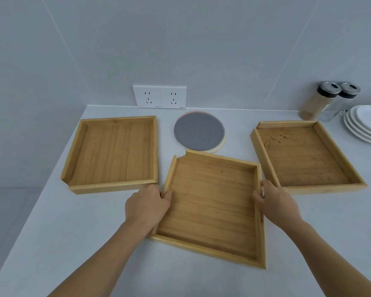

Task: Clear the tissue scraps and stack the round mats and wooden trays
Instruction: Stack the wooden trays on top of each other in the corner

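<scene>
Middle tray [212,202]: lower centre of frame, flat on the bench [94,243], turned a little askew; empty inside; far-left corner looks split open, with a gap between the side rail and the back rail.
Left hand [147,205]: clasped over the tray's left rail, fingers [167,195] curled onto its top edge, thumb side hidden.
Right hand [275,202]: clasped over the right rail, fingers [257,197] hooked just inside the wall.
Left tray [114,154]: centre left of frame, empty, flat, just beside the left hand but apart from the held tray.
Right tray [304,155]: centre right, empty, darker stained floor, near corner close to the right hand; touching or not, cannot tell.
Round mats [199,132]: centre of frame beyond the middle tray, grey one on top, pale and pinkish edges peeping out below; already stacked, by the look.
Tissue scraps: none in view on bench or in trays.
Step in hand: tray stacking, judged; two-handed hold taken on the middle tray, not yet lifted clear.
Next move calls for: level lift, squaring to whichever neighbour is chosen, lowering so base seats inside or on its rails; gentle grip near the loose corner.
Beyond: wall sockets [160,96] upper centre; two shaker jars [328,101] and stacked white plates [366,123] at far right.
</scene>
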A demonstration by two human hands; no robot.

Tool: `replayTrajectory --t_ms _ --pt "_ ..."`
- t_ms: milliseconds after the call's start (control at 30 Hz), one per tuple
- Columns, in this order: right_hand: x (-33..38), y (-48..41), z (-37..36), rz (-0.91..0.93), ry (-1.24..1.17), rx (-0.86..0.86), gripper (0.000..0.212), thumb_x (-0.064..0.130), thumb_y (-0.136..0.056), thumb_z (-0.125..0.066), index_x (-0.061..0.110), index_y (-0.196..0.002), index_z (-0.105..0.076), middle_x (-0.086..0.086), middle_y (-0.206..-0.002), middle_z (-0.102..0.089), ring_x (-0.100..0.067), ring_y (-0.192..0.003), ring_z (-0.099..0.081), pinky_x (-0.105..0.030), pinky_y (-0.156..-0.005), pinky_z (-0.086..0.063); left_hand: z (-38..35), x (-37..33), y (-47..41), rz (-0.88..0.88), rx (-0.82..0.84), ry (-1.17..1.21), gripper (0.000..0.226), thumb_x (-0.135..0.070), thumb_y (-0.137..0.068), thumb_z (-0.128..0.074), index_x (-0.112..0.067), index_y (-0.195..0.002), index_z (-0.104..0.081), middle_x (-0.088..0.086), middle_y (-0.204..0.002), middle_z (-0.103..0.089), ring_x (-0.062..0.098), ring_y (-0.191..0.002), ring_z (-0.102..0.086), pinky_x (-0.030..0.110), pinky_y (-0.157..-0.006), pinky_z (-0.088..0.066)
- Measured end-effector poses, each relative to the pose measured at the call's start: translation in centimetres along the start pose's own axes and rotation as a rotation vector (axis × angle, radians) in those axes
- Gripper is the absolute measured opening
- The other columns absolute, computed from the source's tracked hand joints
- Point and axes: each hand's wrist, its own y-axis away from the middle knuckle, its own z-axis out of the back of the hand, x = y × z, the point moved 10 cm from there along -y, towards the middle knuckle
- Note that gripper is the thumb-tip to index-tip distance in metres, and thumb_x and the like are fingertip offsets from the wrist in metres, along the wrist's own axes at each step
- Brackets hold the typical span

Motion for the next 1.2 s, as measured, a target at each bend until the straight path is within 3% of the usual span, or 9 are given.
replayTrajectory --t_ms 167,300,467,567,700,833,1000,1200 --pt "1.2 -0.9 2.6 0.001 0.110 -0.083 0.040 0.044 -0.094 -0.040 0.008 -0.108 -0.051 -0.003 -0.077 -0.052 -0.029 -0.076 -0.062 -0.035 -0.062 -0.049 2.8 1.8 -0.2 0.037 -0.103 0.070 0.045 -0.059 -0.087 -0.038 -0.021 -0.067 -0.050 -0.005 -0.064 -0.057 0.019 -0.066 -0.057 0.029 -0.059 -0.041" --pt "3.8 -1.9 3.9 0.035 0.100 -0.160 0.035 0.038 -0.095 -0.039 0.008 -0.108 -0.051 -0.004 -0.074 -0.053 -0.025 -0.067 -0.053 -0.033 -0.060 -0.045 5.0 5.6 -0.7 0.138 -0.183 0.166 0.047 -0.056 -0.089 -0.039 -0.013 -0.078 -0.056 0.002 -0.067 -0.060 0.020 -0.065 -0.057 0.029 -0.056 -0.039" --pt "8.5 -3.2 3.8 0.145 0.035 -0.216 0.034 0.031 -0.096 -0.040 0.008 -0.116 -0.052 -0.012 -0.091 -0.067 -0.027 -0.073 -0.057 -0.034 -0.062 -0.047 5.6 12.6 -0.9 0.411 -0.219 0.613 0.053 -0.051 -0.087 -0.047 -0.002 -0.075 -0.061 0.013 -0.065 -0.067 0.032 -0.065 -0.064 0.045 -0.073 -0.055" --pt "11.8 -3.6 3.4 0.206 -0.016 -0.223 0.034 0.030 -0.095 -0.040 0.007 -0.118 -0.053 -0.013 -0.095 -0.068 -0.032 -0.083 -0.062 -0.036 -0.069 -0.050 4.5 15.6 -0.5 0.584 -0.176 0.863 0.049 -0.041 -0.089 -0.052 0.007 -0.084 -0.061 0.017 -0.063 -0.063 0.030 -0.053 -0.060 0.039 -0.059 -0.056" --pt "16.2 -3.7 3.3 0.308 -0.062 -0.255 0.028 0.025 -0.095 -0.043 0.001 -0.100 -0.058 -0.016 -0.079 -0.067 -0.031 -0.068 -0.060 -0.037 -0.062 -0.049 2.3 16.9 0.4 0.758 -0.026 1.079 0.044 -0.038 -0.089 -0.056 0.006 -0.084 -0.058 0.020 -0.065 -0.062 0.027 -0.048 -0.059 0.027 -0.039 -0.052" --pt "19.9 -4.3 2.8 0.361 -0.091 -0.249 0.027 0.021 -0.093 -0.045 -0.002 -0.090 -0.059 -0.019 -0.073 -0.065 -0.037 -0.066 -0.059 -0.038 -0.059 -0.048 0.3 16.1 0.6 0.822 0.101 1.222 0.051 -0.042 -0.086 -0.058 0.008 -0.088 -0.059 0.021 -0.068 -0.064 0.024 -0.045 -0.062 0.026 -0.037 -0.052" --pt "23.5 -5.1 2.0 0.412 -0.108 -0.216 0.027 0.022 -0.093 -0.044 0.002 -0.099 -0.061 -0.014 -0.073 -0.065 -0.034 -0.068 -0.060 -0.037 -0.061 -0.048 -0.5 15.1 -0.4 0.862 0.165 1.399 0.050 -0.045 -0.087 -0.057 0.006 -0.085 -0.059 0.014 -0.048 -0.065 0.020 -0.040 -0.062 0.025 -0.037 -0.052" --pt "25.4 -6.4 1.6 0.433 -0.134 -0.206 0.026 0.023 -0.093 -0.045 0.007 -0.105 -0.062 -0.009 -0.072 -0.065 -0.029 -0.066 -0.058 -0.031 -0.058 -0.043 -0.5 14.9 -0.9 0.885 0.174 1.371 0.041 -0.031 -0.093 -0.048 0.006 -0.079 -0.059 0.014 -0.046 -0.065 0.020 -0.039 -0.063 0.026 -0.037 -0.051"
